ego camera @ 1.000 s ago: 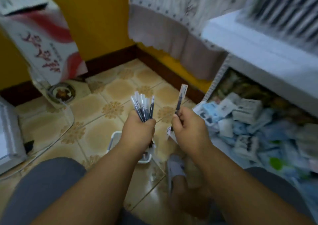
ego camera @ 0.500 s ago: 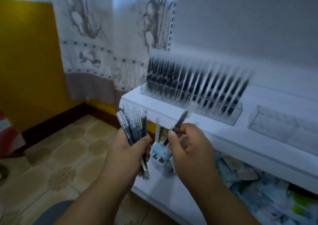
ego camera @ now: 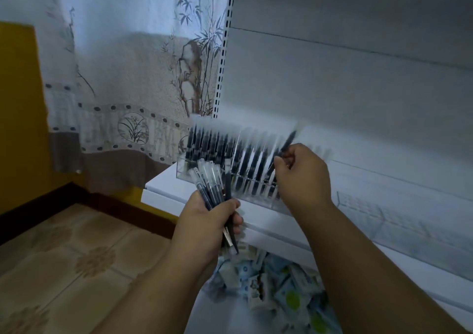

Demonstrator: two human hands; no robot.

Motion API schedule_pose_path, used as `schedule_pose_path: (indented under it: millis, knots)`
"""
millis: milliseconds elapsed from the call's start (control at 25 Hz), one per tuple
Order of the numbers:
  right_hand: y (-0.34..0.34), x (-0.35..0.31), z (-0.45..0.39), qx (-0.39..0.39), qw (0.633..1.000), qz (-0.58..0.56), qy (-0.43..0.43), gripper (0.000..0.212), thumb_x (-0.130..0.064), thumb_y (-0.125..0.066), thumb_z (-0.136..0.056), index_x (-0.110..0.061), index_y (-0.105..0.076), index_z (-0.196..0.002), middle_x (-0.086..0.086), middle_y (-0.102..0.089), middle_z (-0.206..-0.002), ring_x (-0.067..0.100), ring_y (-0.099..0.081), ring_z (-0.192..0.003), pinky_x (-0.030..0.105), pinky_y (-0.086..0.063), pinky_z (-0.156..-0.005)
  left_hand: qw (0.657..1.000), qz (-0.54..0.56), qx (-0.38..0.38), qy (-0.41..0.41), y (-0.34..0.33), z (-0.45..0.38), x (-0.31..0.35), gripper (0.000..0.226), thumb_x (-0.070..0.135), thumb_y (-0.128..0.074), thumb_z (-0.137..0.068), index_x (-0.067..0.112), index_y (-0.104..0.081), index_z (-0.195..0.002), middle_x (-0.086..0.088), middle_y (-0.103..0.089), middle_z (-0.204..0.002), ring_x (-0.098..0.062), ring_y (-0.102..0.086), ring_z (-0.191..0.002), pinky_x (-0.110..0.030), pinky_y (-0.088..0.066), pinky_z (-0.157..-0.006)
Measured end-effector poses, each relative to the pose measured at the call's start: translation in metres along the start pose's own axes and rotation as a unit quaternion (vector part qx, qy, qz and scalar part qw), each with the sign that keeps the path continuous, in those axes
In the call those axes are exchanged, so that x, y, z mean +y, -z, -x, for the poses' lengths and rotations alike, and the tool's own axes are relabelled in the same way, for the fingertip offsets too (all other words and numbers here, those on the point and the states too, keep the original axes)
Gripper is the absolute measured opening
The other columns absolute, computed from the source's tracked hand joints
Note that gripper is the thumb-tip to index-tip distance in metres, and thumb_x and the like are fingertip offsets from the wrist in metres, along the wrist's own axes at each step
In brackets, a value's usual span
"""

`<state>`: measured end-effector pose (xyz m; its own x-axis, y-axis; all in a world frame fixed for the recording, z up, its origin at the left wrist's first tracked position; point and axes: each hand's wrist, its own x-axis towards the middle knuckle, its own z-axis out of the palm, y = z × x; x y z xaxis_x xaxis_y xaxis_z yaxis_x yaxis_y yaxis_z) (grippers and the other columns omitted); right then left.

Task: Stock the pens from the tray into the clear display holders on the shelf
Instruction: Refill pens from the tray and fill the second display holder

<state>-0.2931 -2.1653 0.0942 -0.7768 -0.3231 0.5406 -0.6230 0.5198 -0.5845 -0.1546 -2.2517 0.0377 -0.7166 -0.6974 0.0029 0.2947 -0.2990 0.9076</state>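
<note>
Left hand (ego camera: pixel 204 221) clenched round bundle of clear-barrelled dark pens (ego camera: pixel 210 182) — right hand (ego camera: pixel 303 177) pinching one dark pen (ego camera: pixel 288 142) over clear acrylic holder (ego camera: pixel 245 159) on white shelf (ego camera: pixel 276 226)

Two hands (ego camera: pixel 204 221); two clear holders (ego camera: pixel 230 170); pens too blurred to count.

Single head-worn wide-angle view, no second view to overlap. Looks forward and down, angled right toward white metal shelf (ego camera: pixel 268 221) carrying clear plastic pen holder (ego camera: pixel 245 170). Close range: both forearms enter from bottom edge. Tan patterned floor tiles (ego camera: pixel 64 262) lower left, bamboo-print curtain (ego camera: pixel 133 78) upper left. Edges blurred.
</note>
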Motion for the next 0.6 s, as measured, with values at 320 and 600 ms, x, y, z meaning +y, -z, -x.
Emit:
schedule_pose_path:
  millis: [320, 600]
  knots:
    - [-0.011, -0.009, -0.01, -0.131, 0.978, 0.153, -0.048, 0.032, -0.009, -0.058, -0.085, -0.013, -0.042, -0.058, 0.004, -0.045, -0.056, 0.019, -0.045, -0.051, 0.023, -0.029, -0.045, 1.0, 0.018, -0.005, 0.021, -0.009, -0.006, -0.001, 0.008, -0.003, -0.06, -0.09, 0.001, -0.057, -0.097, -0.012, -0.066, -0.074, -0.022, -0.064, -0.06, -0.032, -0.057, -0.056]
    - [-0.011, -0.008, -0.006, -0.146, 0.974, 0.151, -0.084, 0.044, -0.042, -0.067, -0.087, -0.012, -0.052, -0.058, 0.004, -0.057, -0.056, 0.019, -0.056, -0.053, 0.025, -0.043, -0.051, 0.998, 0.048, -0.006, 0.036, -0.011, -0.012, 0.0, 0.013, -0.005, -0.059, -0.091, -0.003, -0.055, -0.104, -0.019, -0.067, -0.083, -0.028, -0.066, -0.065, -0.044, -0.061, -0.069]
